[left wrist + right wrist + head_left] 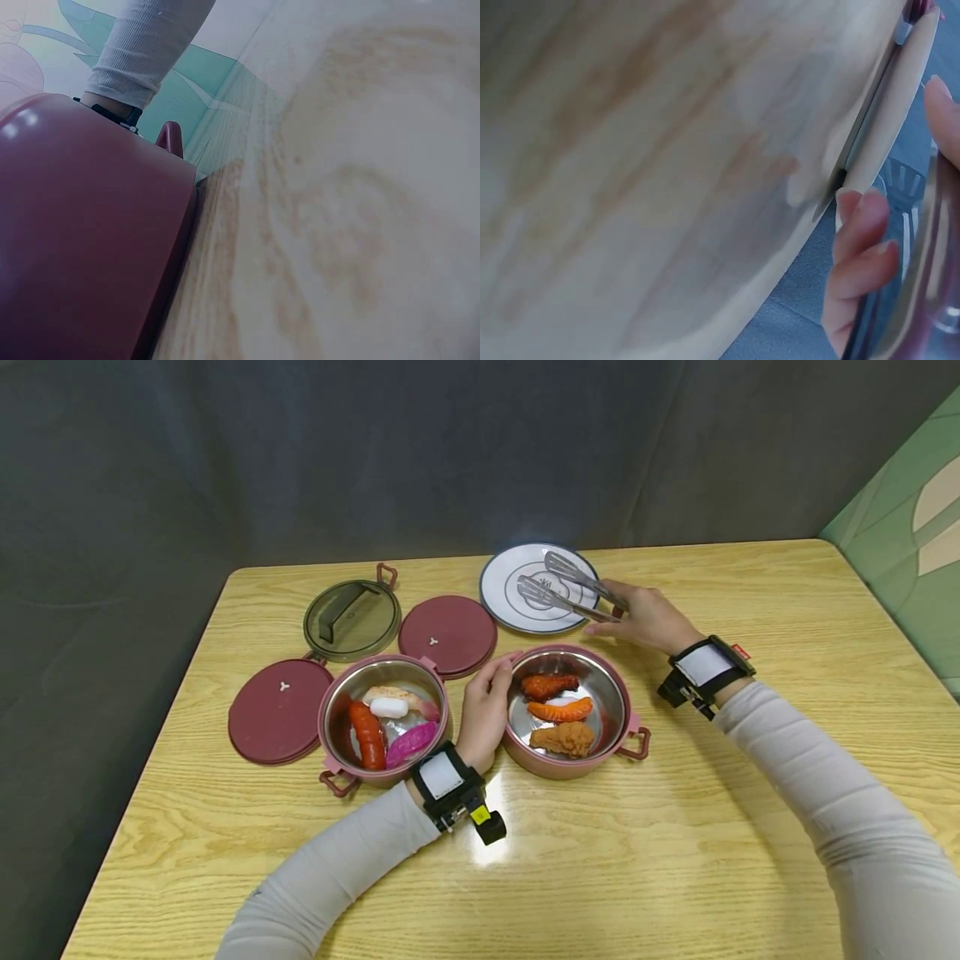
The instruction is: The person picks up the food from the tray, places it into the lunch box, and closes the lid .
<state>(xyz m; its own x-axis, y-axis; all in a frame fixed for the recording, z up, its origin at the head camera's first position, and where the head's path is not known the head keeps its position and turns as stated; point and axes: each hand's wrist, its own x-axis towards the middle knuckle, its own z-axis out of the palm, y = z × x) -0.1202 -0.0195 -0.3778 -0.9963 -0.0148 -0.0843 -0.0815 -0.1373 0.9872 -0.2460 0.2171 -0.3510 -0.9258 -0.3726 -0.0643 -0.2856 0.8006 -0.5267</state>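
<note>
My right hand grips metal tongs by the handles, thumb on one arm and fingers on the other. The tongs' slotted ends are spread apart over the blue-rimmed white plate. My left hand rests against the left side of the right pink pot, fingers along its outer wall and rim. Inside that pot lie a dark drumstick, an orange shrimp-like piece and a breaded fried piece. In the right wrist view, fingertips curl at the tongs.
A second pink pot at left holds a red sausage, a purple piece, a white piece and a pale shrimp-like piece. Behind and beside it lie two maroon lids and a see-through lid with a handle.
</note>
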